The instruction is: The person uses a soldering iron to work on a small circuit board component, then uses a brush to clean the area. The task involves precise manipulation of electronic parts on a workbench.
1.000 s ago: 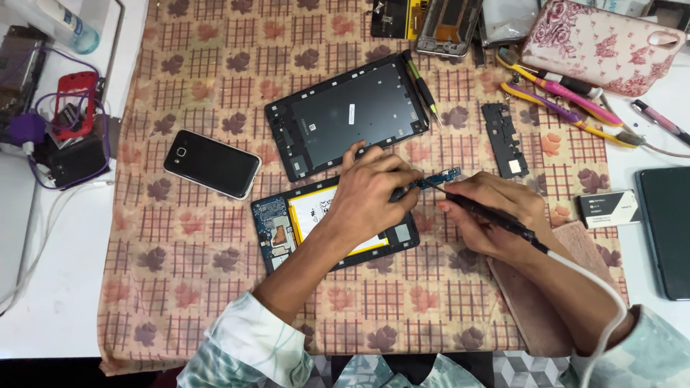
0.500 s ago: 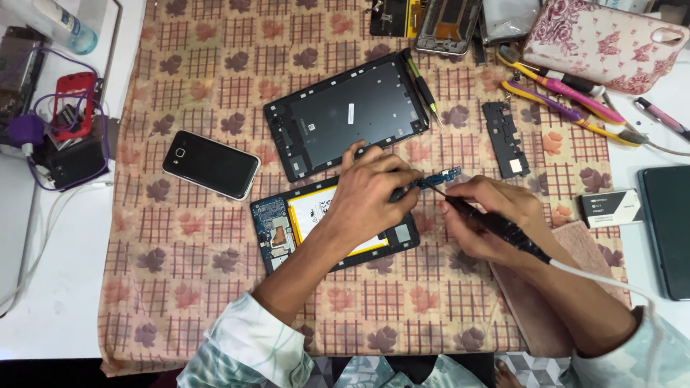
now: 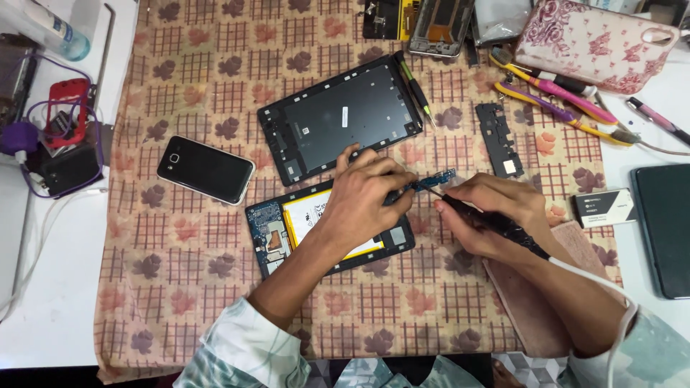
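Note:
An opened tablet (image 3: 287, 233) lies on the patterned cloth, its battery and blue circuit board showing. My left hand (image 3: 366, 197) rests over its right half and pinches a small blue circuit strip (image 3: 435, 179) at the upper right corner. A black soldering iron (image 3: 496, 224) with a white cord is gripped by my right hand (image 3: 496, 215), and its tip touches the strip. The tablet's black back cover (image 3: 338, 118) sits just beyond my hands.
A black smartphone (image 3: 206, 169) lies left of the tablet. A black plastic frame piece (image 3: 497, 140), pliers and tweezers (image 3: 553, 97), a floral pouch (image 3: 596, 43) and phone parts lie at the back right. A dark tablet (image 3: 665, 230) and small box (image 3: 604, 208) are at right. Chargers and cables (image 3: 61, 144) are at left.
My right hand has shifted slightly left, bringing the iron's tip closer onto the blue strip. My left hand stays in place.

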